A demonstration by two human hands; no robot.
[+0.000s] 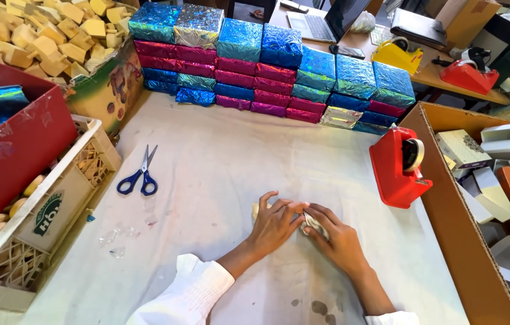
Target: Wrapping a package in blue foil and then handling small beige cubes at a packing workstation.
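Pressing down together near the front of the white-clothed table [219, 156], the left hand [274, 224] and right hand [336, 241] cover a small pale wrapped block [309, 220], both grips clenched on it. Blue-handled scissors [140, 174] lie well to the left, a red tape dispenser [398, 165] to the right. Farther back stands a stacked wall of shiny blue and pink foil-wrapped boxes [267, 66].

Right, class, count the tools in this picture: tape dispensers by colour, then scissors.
Red tape dispensers: 2
Yellow tape dispenser: 1
Blue-handled scissors: 1
Total: 4
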